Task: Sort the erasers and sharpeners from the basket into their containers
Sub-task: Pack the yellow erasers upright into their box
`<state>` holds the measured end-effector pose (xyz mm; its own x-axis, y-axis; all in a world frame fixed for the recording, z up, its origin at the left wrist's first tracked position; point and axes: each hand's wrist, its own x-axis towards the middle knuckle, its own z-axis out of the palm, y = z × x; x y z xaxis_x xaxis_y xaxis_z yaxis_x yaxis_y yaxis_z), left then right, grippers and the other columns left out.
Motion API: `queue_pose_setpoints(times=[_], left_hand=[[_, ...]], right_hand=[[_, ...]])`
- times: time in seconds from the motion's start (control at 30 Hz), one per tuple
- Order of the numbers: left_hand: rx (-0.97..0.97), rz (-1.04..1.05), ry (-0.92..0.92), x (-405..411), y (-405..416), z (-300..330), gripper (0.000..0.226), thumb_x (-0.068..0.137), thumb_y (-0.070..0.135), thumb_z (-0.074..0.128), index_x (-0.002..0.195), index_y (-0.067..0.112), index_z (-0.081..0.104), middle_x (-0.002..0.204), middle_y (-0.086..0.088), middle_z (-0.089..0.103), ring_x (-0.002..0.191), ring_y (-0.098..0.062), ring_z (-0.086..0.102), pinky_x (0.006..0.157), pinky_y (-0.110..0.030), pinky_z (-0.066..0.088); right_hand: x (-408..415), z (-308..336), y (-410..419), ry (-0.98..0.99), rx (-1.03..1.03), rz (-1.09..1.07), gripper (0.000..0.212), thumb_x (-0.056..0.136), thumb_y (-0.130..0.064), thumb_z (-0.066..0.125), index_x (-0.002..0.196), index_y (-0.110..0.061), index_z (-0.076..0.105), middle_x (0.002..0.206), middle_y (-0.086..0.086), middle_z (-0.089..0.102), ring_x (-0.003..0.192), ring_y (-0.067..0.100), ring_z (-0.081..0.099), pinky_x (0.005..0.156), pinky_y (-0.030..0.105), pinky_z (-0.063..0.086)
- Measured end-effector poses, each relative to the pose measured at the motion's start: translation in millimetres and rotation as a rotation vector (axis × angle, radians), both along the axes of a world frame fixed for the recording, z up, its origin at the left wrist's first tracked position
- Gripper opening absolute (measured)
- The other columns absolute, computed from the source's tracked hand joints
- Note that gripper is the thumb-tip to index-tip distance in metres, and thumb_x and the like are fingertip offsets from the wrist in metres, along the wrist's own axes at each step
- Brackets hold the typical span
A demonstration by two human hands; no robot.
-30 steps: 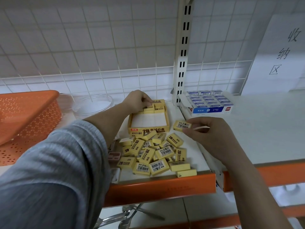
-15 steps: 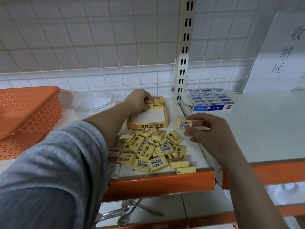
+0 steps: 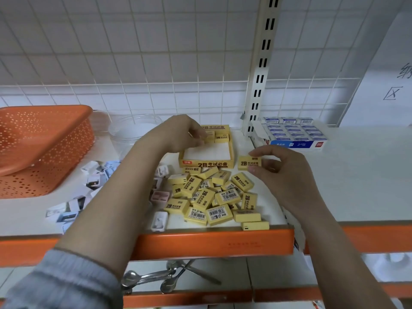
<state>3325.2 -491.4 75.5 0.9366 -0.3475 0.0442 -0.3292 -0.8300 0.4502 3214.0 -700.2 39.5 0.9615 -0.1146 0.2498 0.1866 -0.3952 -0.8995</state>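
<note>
While the left hand (image 3: 185,132) curls its fingers round a yellow eraser at the back of the yellow 2B eraser box (image 3: 207,162), the right hand (image 3: 278,172) pinches another yellow 2B eraser (image 3: 248,162) between thumb and fingertips, held just right of the box's front corner, printed face toward the camera. Only a short row of erasers (image 3: 220,137) stands in the box, against its far wall; most of its white floor is bare. To do this well, I would seat the left eraser flush against that row first, then bring the right one in with the same face up and the same long-edge direction, so later rows pack without gaps. A loose pile of yellow erasers (image 3: 214,197) lies on the shelf (image 3: 334,197) before the box. Pale sharpeners (image 3: 159,220) lie beside and left of the pile, near the orange basket (image 3: 44,148), apparently for the clear tub (image 3: 133,132) behind.
</note>
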Motion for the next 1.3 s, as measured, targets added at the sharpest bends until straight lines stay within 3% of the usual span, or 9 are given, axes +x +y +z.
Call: queue_pose_setpoints(times=[0.2,0.3,0.37,0.5,0.63,0.73,0.93,1.1,1.3], left_hand=[[-0.127,0.118,-0.035,-59.9,16.1,-11.5,0.022,0.089,0.021,0.062,0.108,0.028,0.067,0.105,0.008,0.066,0.092,-0.008,0.061,0.08,-0.022,0.048],[-0.16,0.202,-0.045,-78.6,20.2,-23.4,0.019,0.089,0.02,0.061,0.105,0.027,0.069,0.098,0.008,0.067,0.083,-0.004,0.059,0.065,-0.008,0.041],[-0.175,0.251,-0.063,-89.8,20.5,-31.9,0.017,0.089,0.022,0.061,0.103,0.026,0.071,0.094,0.008,0.067,0.074,-0.003,0.058,0.058,-0.012,0.041],[-0.188,0.254,-0.048,-109.2,15.5,-46.0,0.024,0.086,0.032,0.064,0.108,0.022,0.07,0.106,0.004,0.067,0.084,-0.016,0.064,0.083,-0.032,0.052],[-0.077,0.288,-0.101,-123.1,7.2,-52.3,0.042,0.083,0.044,0.064,0.121,0.026,0.062,0.118,0.007,0.061,0.102,-0.011,0.056,0.087,-0.023,0.041],[-0.11,0.344,-0.105,-126.2,-0.2,-52.5,0.045,0.084,0.043,0.064,0.125,0.027,0.059,0.12,0.005,0.06,0.105,-0.012,0.056,0.088,-0.024,0.041],[-0.112,0.392,-0.091,-125.0,-3.4,-53.6,0.025,0.089,0.029,0.059,0.112,0.025,0.066,0.103,0.004,0.068,0.093,-0.011,0.061,0.075,-0.019,0.043],[-0.075,0.419,-0.114,-121.8,-6.5,-54.7,0.03,0.088,0.035,0.058,0.116,0.025,0.062,0.102,0.003,0.064,0.095,-0.015,0.057,0.074,-0.023,0.042],[-0.076,0.443,-0.113,-119.4,-6.3,-59.8,0.017,0.087,0.033,0.058,0.095,0.021,0.067,0.085,0.003,0.059,0.079,-0.013,0.055,0.061,-0.018,0.036]], right_hand=[[6.3,-3.6,15.0,-0.024,-0.121,0.031,0.037,0.081,-0.007,0.07,0.085,-0.042,0.06,0.096,-0.009,0.069,0.089,0.006,0.066,0.076,0.02,0.054],[12.7,-0.1,17.3,-0.059,-0.191,0.045,0.029,0.082,-0.009,0.07,0.094,-0.034,0.066,0.097,-0.009,0.068,0.087,0.005,0.066,0.078,0.022,0.053],[21.9,4.8,17.9,-0.099,-0.284,0.049,0.024,0.082,-0.011,0.07,0.102,-0.024,0.07,0.098,-0.009,0.067,0.085,0.002,0.064,0.08,0.017,0.05],[55.3,14.6,19.2,-0.139,-0.402,0.065,0.028,0.082,-0.014,0.071,0.11,-0.015,0.069,0.104,-0.002,0.067,0.085,0.009,0.064,0.083,0.016,0.049],[97.9,15.7,20.1,-0.112,-0.478,0.039,0.03,0.083,-0.016,0.07,0.113,-0.011,0.067,0.112,0.005,0.066,0.094,0.014,0.063,0.073,0.004,0.041],[124.3,10.2,24.5,-0.066,-0.553,0.014,0.034,0.085,-0.016,0.069,0.117,-0.007,0.065,0.119,0.008,0.064,0.105,0.019,0.06,0.087,0.018,0.041],[151.9,-11.6,32.4,0.015,-0.684,-0.025,0.031,0.088,-0.016,0.064,0.116,-0.004,0.064,0.117,0.015,0.058,0.101,0.024,0.056,0.093,0.034,0.046],[157.0,-17.2,36.2,-0.003,-0.717,-0.019,0.028,0.092,-0.019,0.059,0.118,-0.009,0.06,0.118,0.011,0.05,0.091,0.016,0.048,0.08,0.027,0.038],[165.3,-23.0,29.6,0.006,-0.715,-0.015,0.028,0.093,-0.019,0.057,0.119,-0.009,0.06,0.12,0.012,0.057,0.107,0.025,0.055,0.086,0.032,0.043]])
